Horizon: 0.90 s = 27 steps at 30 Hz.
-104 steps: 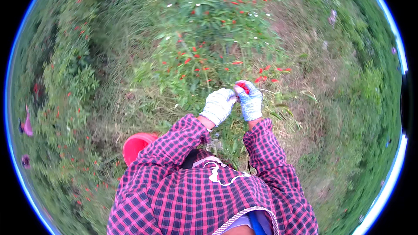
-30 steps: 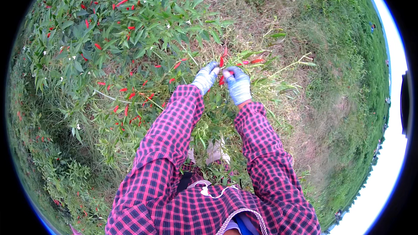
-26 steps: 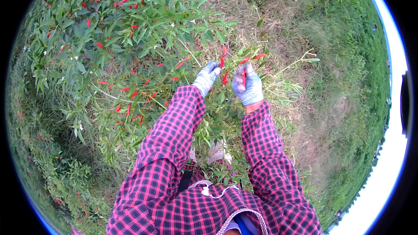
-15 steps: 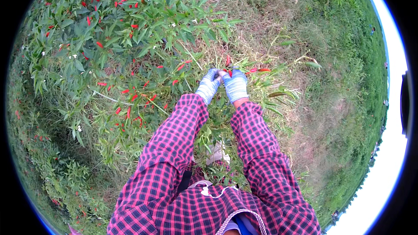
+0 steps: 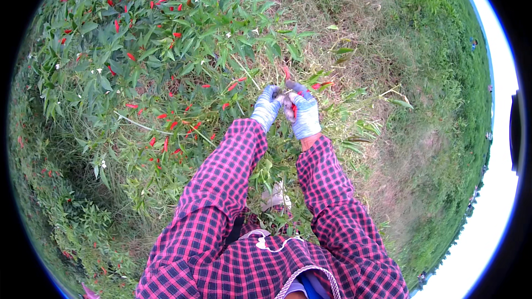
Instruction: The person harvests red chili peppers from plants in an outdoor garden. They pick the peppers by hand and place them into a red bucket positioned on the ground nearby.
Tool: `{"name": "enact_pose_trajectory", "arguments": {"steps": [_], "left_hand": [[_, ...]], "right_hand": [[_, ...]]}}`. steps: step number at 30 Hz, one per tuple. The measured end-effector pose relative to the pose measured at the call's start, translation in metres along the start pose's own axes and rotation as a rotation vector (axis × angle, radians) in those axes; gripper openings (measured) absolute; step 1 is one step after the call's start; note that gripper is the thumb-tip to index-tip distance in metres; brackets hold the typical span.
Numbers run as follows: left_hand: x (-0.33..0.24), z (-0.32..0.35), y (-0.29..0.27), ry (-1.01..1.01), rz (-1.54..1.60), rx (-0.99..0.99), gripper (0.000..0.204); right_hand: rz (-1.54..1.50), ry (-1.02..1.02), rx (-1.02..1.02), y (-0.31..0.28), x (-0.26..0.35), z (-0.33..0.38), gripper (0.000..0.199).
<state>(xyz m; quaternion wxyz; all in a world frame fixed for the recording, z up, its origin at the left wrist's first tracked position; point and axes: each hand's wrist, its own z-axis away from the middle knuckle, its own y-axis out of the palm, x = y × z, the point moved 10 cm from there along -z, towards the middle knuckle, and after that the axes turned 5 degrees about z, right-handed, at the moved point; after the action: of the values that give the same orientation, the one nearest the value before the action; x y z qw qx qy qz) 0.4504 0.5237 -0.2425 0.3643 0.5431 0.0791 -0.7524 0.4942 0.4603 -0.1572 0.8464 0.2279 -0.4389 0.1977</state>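
My left hand (image 5: 267, 106), in a pale blue-and-white glove, has its fingers pinched together at a thin sprig of a chili plant. What lies between its fingertips is too small to make out. Close beside it, my right hand (image 5: 303, 115), gloved alike, curls around red chili peppers (image 5: 294, 111) that show in its palm. Its thumb and forefinger reach toward the left fingertips. Just beyond the hands a red chili (image 5: 286, 72) stands up on the sprig, and more red chilies (image 5: 321, 85) lie to the right of the right fingers.
A dense chili bush (image 5: 144, 39) with many red fruits and white flowers spreads at the left. Dry grass (image 5: 327, 0) covers the ground ahead, with green growth (image 5: 443, 77) at the right. A pale shoe (image 5: 277, 196) shows below my hands among leaves.
My right hand has turned and drawn slightly back to the right, so red chilies now show in its palm. My left hand has hardly moved. The sprig's leaves at the right have shifted.
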Motion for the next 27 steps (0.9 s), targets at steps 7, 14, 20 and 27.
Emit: {"name": "enact_pose_trajectory", "arguments": {"steps": [7, 14, 20, 27], "left_hand": [[0.001, 0.006, 0.011, 0.158, -0.161, 0.009, 0.026], [-0.024, 0.002, 0.006, 0.044, -0.419, 0.095, 0.038], [-0.039, -0.010, -0.019, 0.049, -0.361, -0.050, 0.029], [-0.031, -0.010, -0.016, 0.039, -0.339, -0.051, 0.030]], "right_hand": [[1.035, -0.281, -0.503, -0.023, 0.042, -0.015, 0.025], [-0.668, 0.082, 0.368, 0.014, 0.029, -0.009, 0.023], [-0.121, 0.148, 0.031, -0.017, -0.006, 0.021, 0.015], [0.934, -0.096, -0.325, -0.029, -0.004, -0.001, 0.045]]}}
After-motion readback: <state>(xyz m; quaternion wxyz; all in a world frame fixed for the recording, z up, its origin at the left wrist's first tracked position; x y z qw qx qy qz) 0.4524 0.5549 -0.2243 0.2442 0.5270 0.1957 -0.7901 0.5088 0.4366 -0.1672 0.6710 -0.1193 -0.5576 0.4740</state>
